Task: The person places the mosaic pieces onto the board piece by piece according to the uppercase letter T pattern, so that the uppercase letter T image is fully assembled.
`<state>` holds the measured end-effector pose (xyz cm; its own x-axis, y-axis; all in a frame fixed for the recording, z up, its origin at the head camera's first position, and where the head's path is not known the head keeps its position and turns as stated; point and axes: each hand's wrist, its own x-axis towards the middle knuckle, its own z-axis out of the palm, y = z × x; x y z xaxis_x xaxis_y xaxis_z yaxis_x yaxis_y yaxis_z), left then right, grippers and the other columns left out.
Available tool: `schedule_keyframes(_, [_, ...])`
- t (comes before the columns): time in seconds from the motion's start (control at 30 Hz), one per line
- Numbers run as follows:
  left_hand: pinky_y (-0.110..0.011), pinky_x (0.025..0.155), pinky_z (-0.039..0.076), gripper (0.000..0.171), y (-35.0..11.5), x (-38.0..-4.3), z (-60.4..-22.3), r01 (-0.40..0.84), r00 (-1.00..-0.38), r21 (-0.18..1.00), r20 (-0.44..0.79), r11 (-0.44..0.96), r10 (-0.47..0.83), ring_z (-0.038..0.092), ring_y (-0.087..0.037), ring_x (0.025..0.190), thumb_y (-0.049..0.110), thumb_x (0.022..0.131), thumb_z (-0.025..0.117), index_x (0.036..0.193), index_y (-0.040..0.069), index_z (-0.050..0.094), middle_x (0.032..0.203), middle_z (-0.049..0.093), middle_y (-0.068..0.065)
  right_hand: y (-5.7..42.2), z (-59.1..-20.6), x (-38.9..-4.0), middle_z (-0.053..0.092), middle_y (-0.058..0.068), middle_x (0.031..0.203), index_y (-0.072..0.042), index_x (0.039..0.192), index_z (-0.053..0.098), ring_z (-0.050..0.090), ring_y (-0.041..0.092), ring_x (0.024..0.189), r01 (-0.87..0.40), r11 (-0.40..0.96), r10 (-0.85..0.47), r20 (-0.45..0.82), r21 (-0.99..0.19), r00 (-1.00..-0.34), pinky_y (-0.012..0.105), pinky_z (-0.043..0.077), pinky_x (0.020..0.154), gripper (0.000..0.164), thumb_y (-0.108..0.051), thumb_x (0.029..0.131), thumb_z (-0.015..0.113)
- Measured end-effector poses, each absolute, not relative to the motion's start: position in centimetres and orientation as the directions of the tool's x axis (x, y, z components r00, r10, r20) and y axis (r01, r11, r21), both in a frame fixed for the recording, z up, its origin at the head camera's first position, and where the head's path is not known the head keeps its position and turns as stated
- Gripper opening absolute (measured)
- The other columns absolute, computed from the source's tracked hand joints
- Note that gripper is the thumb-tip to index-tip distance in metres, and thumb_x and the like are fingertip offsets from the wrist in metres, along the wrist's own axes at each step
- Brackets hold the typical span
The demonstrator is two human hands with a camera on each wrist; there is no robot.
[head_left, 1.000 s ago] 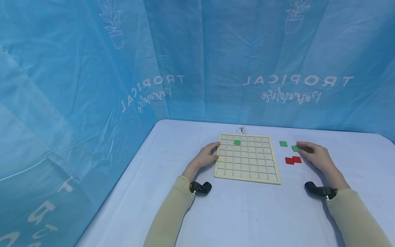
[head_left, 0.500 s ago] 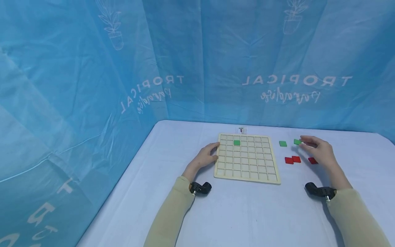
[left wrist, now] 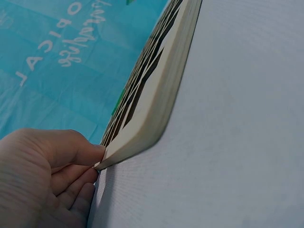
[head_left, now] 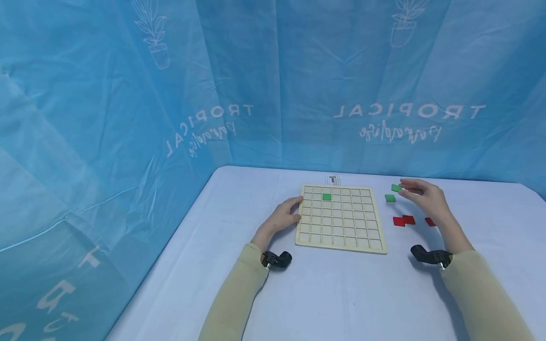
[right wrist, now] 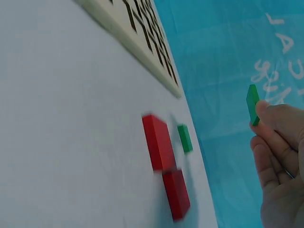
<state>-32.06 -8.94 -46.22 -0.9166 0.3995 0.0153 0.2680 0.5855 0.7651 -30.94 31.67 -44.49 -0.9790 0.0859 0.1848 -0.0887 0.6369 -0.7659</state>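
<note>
Both your forearms (head_left: pixel 479 289) angle inward: your right hand (head_left: pixel 428 199), raised above the table (head_left: pixel 332 298) right of the grid board (head_left: pixel 341 221), pinches a green tile (right wrist: pixel 252 103); your left hand (head_left: pixel 280 215) grips the board's left edge.

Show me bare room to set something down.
Free: tablecloth nearer than the grid board, between the sleeves; also between left hand and blue curtain. Crowded: right of the board, with red tiles, a green tile and the right hand.
</note>
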Motion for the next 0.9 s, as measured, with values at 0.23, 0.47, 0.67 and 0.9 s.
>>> schedule_keyframes(0.23, [-0.032, 0.112, 0.025, 0.061, -8.9, -31.9, -46.1, 0.259, -0.918, 0.768, 0.007, 0.586, 0.396, 0.028, -0.02, 0.137, 0.005, 0.089, 0.056, 0.146, 0.008, 0.034, 0.149, 0.034, -0.007, 31.7, -49.6, -36.7, 0.063, 0.002, 0.117, -0.024, 0.131, 0.057, 0.058, 0.022, 0.107, -0.163, 0.673, 0.064, 0.277, -0.722, -0.959, 0.046, 0.052, 0.085, 0.058, -0.056, 0.083, 0.061])
schedule_keyframes(0.47, [-0.033, 0.112, 0.024, 0.061, -8.9, -31.9, -46.2, 0.251, -0.92, 0.769, 0.001, 0.588, 0.391, 0.028, -0.021, 0.138, 0.005, 0.089, 0.056, 0.146, 0.009, 0.035, 0.149, 0.034, -0.007, 27.3, -46.5, -35.5, 0.063, 0.007, 0.119, -0.017, 0.13, 0.059, 0.057, 0.026, 0.108, -0.242, 0.559, -0.034, 0.27, -0.793, -0.962, 0.029, 0.054, 0.078, 0.054, -0.045, 0.085, 0.067])
schedule_keyframes(0.67, [-0.032, 0.112, 0.025, 0.061, -8.9, -31.8, -46.0, 0.254, -0.917, 0.769, -0.001, 0.586, 0.399, 0.028, -0.021, 0.137, 0.004, 0.089, 0.056, 0.146, 0.008, 0.034, 0.149, 0.034, -0.008, 23.2, -43.0, -32.9, 0.063, 0.012, 0.119, -0.007, 0.129, 0.058, 0.056, 0.029, 0.11, -0.268, 0.504, -0.088, 0.261, -0.821, -0.961, 0.043, 0.05, 0.09, 0.047, -0.031, 0.089, 0.067])
schedule_keyframes(0.9, [-0.032, 0.111, 0.026, 0.061, -8.9, -32.0, -46.1, 0.269, -0.916, 0.761, 0.014, 0.59, 0.401, 0.029, -0.021, 0.137, 0.004, 0.089, 0.056, 0.146, 0.008, 0.035, 0.149, 0.035, -0.008, 21.1, -42.7, -33.3, 0.062, 0.013, 0.12, -0.007, 0.13, 0.057, 0.056, 0.029, 0.111, -0.273, 0.466, -0.109, 0.251, -0.842, -0.962, 0.041, 0.05, 0.09, 0.044, -0.025, 0.09, 0.066])
